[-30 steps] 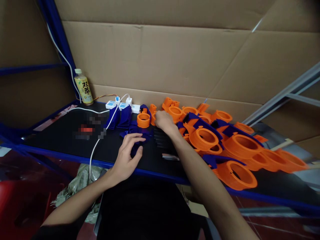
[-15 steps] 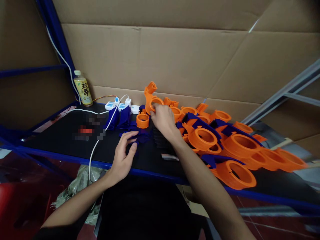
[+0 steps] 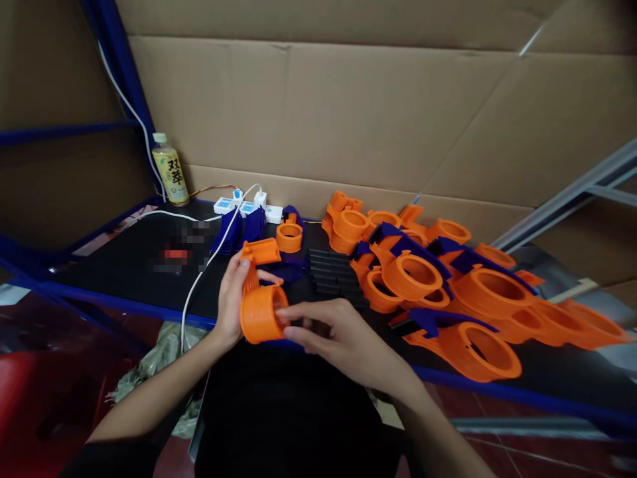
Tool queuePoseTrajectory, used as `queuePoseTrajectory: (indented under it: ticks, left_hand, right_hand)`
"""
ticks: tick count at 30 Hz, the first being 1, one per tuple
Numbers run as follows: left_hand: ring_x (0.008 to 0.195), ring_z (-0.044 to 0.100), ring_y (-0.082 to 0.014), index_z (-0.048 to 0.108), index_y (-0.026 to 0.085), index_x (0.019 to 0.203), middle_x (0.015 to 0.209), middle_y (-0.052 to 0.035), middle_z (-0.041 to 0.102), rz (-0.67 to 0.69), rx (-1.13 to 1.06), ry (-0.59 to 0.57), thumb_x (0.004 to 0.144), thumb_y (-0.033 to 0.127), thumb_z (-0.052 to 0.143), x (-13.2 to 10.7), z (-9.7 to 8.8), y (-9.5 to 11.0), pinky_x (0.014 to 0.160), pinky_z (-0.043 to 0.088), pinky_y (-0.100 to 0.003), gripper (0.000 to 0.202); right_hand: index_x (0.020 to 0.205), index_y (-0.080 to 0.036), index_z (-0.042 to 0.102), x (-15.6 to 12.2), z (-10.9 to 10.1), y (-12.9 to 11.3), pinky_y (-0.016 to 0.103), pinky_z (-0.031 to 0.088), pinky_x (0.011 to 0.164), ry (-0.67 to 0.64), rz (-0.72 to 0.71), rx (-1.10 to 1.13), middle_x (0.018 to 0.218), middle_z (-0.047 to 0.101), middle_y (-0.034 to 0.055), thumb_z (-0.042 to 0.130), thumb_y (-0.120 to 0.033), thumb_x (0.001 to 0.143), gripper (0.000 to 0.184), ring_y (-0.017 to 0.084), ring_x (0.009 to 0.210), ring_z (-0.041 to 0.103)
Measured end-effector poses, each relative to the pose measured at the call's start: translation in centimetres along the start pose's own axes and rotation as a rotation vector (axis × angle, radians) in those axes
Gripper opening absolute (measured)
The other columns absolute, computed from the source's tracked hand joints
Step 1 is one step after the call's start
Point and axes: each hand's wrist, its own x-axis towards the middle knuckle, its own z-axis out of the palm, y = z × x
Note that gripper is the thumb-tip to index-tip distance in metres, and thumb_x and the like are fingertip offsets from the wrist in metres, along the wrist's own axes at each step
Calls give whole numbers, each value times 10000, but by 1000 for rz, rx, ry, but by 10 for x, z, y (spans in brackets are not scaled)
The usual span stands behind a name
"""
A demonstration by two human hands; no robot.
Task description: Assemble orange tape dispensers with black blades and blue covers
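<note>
An orange plastic tape dispenser body point(image 3: 263, 312), with a round hub and an arm ending in a short channel, is held above the table's front edge. My left hand point(image 3: 229, 292) grips its arm from the left, thumb near the channel, other fingers partly hidden behind. My right hand point(image 3: 333, 335) is closed at the hub's open end, fingertips at the rim and thumb below. Just beyond lie dark blue flat parts point(image 3: 288, 271) and a row of black strips point(image 3: 333, 272). A smaller orange ring piece point(image 3: 289, 237) stands behind them.
Orange dispenser bodies, several with blue parts fitted, are piled on the right point(image 3: 415, 275). Blue stacked parts point(image 3: 253, 226) stand by a white power strip point(image 3: 273, 214). A white cable point(image 3: 199, 275) crosses the table. A yellow-labelled bottle point(image 3: 170, 171) stands back left. Cardboard point(image 3: 318, 106) closes the back.
My right hand has brought the orange dispenser body from the back of the table towards me. My left hand, open before, has closed on its arm.
</note>
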Motion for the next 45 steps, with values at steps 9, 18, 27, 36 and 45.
queuePoseTrajectory:
  ticks: [9, 18, 27, 36, 45]
  left_hand:
    - [477, 662, -159, 565, 128, 1259, 595, -30, 701, -151, 61, -126, 892, 426, 654, -4, 8, 4, 515, 534, -231, 481]
    - [498, 679, -180, 524, 119, 1334, 611, -51, 721, -139, 162, -182, 902, 460, 635, -6, 6, -2, 460, 451, -205, 561]
    - [542, 696, -203, 507, 121, 1392, 614, -56, 723, -152, 218, -220, 903, 493, 622, -7, 6, -2, 509, 461, -228, 625]
    - [545, 700, -203, 508, 117, 1388, 622, -46, 716, -145, 236, -250, 914, 467, 612, -7, 7, -3, 528, 480, -243, 599]
    - [531, 702, -206, 556, 157, 1365, 655, -20, 706, -137, 247, -263, 853, 504, 682, -9, 9, -2, 508, 479, -249, 631]
  right_hand:
    - [1133, -305, 740, -42, -31, 55, 351, 564, 838, 242, 234, -660, 1174, 748, 6, 583, -239, 963, 241, 239, 1030, 720]
    - [1098, -274, 756, -38, -23, 59, 282, 543, 716, 235, 222, -857, 1067, 757, 44, 534, -129, 931, 313, 214, 907, 734]
    - [992, -231, 737, -36, -22, 57, 268, 462, 646, 212, 283, -892, 982, 725, 52, 489, -158, 956, 261, 189, 806, 701]
    - [957, -213, 690, -37, -22, 58, 284, 434, 626, 215, 301, -882, 982, 714, 41, 526, -150, 927, 178, 194, 781, 686]
    - [923, -221, 685, -37, -24, 59, 278, 452, 636, 259, 254, -823, 926, 713, 35, 513, -152, 921, 185, 182, 759, 688]
